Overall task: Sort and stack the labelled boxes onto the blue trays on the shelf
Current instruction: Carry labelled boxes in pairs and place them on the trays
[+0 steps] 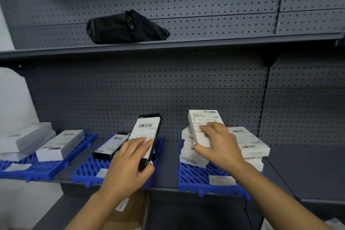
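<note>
Boxes sorted so far: white boxes (28, 140) are sitting stacked on the left blue tray (46, 169); one black box (110, 146) is lying on the middle tray (89, 172); a white pile (248, 144) is filling the right tray (197, 177).
Left hand (128, 164): fingers are curling round a black labelled box (147, 136), tilting it above the middle tray, thumb under its near end.
Right hand (218, 145): fingers are spreading flat over a white labelled box (203, 127), thumb hooking its near edge, atop the pile.
Work left: both held boxes are awaiting placing, judging by this view; a cardboard carton (130, 211) is sitting below the wrists, contents hidden.
Room: bare tray is lying just under the left fingertips; the shelf edge (164, 188) is running beneath both wrists.
</note>
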`<state>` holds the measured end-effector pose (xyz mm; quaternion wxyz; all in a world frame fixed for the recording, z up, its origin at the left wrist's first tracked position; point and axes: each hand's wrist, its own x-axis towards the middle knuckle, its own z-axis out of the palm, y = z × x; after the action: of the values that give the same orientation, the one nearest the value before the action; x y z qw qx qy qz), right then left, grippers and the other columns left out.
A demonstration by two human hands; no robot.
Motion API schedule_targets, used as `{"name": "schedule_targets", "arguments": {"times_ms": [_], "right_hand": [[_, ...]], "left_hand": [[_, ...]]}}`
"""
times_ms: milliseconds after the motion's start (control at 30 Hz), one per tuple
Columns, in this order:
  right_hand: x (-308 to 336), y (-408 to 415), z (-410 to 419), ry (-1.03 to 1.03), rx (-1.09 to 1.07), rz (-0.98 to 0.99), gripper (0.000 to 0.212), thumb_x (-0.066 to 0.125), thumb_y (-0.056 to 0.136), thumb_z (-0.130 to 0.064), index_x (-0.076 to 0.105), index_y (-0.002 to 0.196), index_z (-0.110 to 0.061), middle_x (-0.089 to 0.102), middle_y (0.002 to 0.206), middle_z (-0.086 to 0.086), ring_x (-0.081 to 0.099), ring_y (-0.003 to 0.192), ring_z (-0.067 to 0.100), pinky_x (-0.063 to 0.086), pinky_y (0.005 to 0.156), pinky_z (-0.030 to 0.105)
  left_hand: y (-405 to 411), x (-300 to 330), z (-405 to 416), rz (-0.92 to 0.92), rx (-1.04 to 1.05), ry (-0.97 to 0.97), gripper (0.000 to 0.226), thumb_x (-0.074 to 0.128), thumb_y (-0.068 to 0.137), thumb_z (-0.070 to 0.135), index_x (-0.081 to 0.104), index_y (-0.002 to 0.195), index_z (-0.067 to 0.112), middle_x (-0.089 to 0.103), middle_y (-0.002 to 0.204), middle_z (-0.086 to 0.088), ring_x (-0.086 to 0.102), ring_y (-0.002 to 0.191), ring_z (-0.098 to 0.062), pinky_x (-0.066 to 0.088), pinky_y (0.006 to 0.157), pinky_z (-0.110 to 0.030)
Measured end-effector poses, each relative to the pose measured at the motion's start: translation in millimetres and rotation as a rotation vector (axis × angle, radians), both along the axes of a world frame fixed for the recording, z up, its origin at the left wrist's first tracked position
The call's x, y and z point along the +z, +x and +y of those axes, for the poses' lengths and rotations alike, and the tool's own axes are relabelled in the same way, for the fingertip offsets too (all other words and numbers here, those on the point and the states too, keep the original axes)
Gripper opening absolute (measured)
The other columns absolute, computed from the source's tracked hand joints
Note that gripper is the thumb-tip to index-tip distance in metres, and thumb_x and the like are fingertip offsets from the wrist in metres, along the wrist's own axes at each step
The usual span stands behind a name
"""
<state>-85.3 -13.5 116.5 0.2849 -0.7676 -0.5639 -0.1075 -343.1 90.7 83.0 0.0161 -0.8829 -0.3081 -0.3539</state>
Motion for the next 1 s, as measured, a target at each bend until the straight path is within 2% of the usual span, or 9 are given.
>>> {"name": "schedule_targets", "arguments": {"times_ms": [67, 167, 300, 400, 567, 700, 833, 933, 1000], "right_hand": [[2.8, 12.7, 19.4, -0.045, 0.005, -0.023, 0.065, 0.053, 0.078, -0.058, 0.044, 0.136, -0.030, 0.037, 0.142, -0.008, 0.025, 0.134, 0.012, 0.032, 0.105, 0.042], [5.2, 28.4, 41.4, -0.080, 0.014, -0.040, 0.061, 0.053, 0.079, -0.057, 0.046, 0.134, -0.031, 0.039, 0.141, -0.009, 0.027, 0.133, 0.012, 0.033, 0.104, 0.044], [10.4, 43.2, 65.2, -0.143, 0.013, -0.077, 0.059, 0.047, 0.079, -0.059, 0.047, 0.133, -0.032, 0.042, 0.140, -0.010, 0.031, 0.132, 0.013, 0.032, 0.103, 0.047], [8.7, 46.9, 76.5, -0.235, 0.021, -0.063, 0.057, 0.044, 0.082, -0.059, 0.048, 0.132, -0.031, 0.046, 0.137, -0.007, 0.037, 0.128, 0.017, 0.033, 0.102, 0.048], [-3.0, 48.9, 80.2, -0.229, 0.010, -0.137, 0.055, 0.035, 0.088, -0.061, 0.043, 0.134, -0.032, 0.043, 0.139, -0.007, 0.034, 0.130, 0.016, 0.030, 0.103, 0.047], [-2.9, 51.6, 79.6, -0.234, 0.031, -0.145, 0.061, 0.028, 0.086, -0.067, 0.044, 0.133, -0.033, 0.044, 0.138, -0.008, 0.036, 0.130, 0.016, 0.024, 0.109, 0.047], [3.4, 41.1, 79.0, -0.122, 0.078, -0.204, 0.085, 0.005, 0.072, -0.074, 0.045, 0.134, -0.032, 0.046, 0.138, -0.008, 0.035, 0.131, 0.014, 0.019, 0.112, 0.041], [7.1, 20.1, 82.8, -0.064, 0.145, -0.204, 0.085, 0.007, 0.075, -0.073, 0.040, 0.140, -0.030, 0.039, 0.146, -0.005, 0.028, 0.137, 0.014, 0.015, 0.114, 0.031], [7.0, 2.8, 91.2, -0.061, 0.177, -0.207, 0.083, 0.009, 0.078, -0.072, 0.039, 0.142, -0.028, 0.035, 0.149, -0.002, 0.027, 0.138, 0.016, 0.017, 0.113, 0.029]], "left_hand": [[10.2, 0.4, 9.6, 0.009, 0.013, 0.010, 0.061, 0.041, 0.081, 0.049, 0.050, 0.135, 0.023, 0.048, 0.137, 0.006, 0.038, 0.128, -0.015, 0.043, 0.100, -0.046], [23.2, 0.6, 20.8, 0.021, 0.035, -0.002, 0.062, 0.038, 0.081, 0.051, 0.047, 0.137, 0.027, 0.044, 0.140, 0.009, 0.035, 0.130, -0.013, 0.040, 0.103, -0.044], [34.2, 1.5, 35.8, 0.017, 0.052, 0.025, 0.059, 0.042, 0.080, 0.049, 0.051, 0.134, 0.027, 0.048, 0.137, 0.010, 0.036, 0.126, -0.009, 0.045, 0.097, -0.044], [36.4, -0.7, 47.1, -0.014, 0.078, -0.016, 0.061, 0.040, 0.080, 0.051, 0.049, 0.136, 0.030, 0.045, 0.138, 0.014, 0.034, 0.128, -0.006, 0.042, 0.099, -0.038], [37.8, -14.6, 61.7, 0.010, 0.065, -0.012, 0.057, 0.045, 0.079, 0.047, 0.053, 0.133, 0.027, 0.050, 0.135, 0.011, 0.039, 0.124, -0.009, 0.045, 0.097, -0.039], [38.7, -20.9, 69.9, -0.015, 0.043, 0.000, 0.056, 0.047, 0.080, 0.046, 0.054, 0.131, 0.027, 0.051, 0.133, 0.011, 0.041, 0.123, -0.009, 0.042, 0.099, -0.036], [33.0, -21.9, 82.4, -0.054, 0.023, -0.016, 0.058, 0.044, 0.080, 0.049, 0.052, 0.133, 0.028, 0.047, 0.133, 0.015, 0.038, 0.124, -0.005, 0.039, 0.099, -0.032], [25.9, -20.6, 98.3, -0.048, 0.017, -0.025, 0.061, 0.041, 0.079, 0.053, 0.049, 0.135, 0.031, 0.043, 0.135, 0.018, 0.032, 0.125, -0.001, 0.033, 0.101, -0.028], [18.7, -19.8, 112.8, -0.041, 0.011, -0.044, 0.061, 0.040, 0.080, 0.054, 0.048, 0.136, 0.031, 0.042, 0.136, 0.018, 0.031, 0.127, -0.001, 0.031, 0.102, -0.027]]}}
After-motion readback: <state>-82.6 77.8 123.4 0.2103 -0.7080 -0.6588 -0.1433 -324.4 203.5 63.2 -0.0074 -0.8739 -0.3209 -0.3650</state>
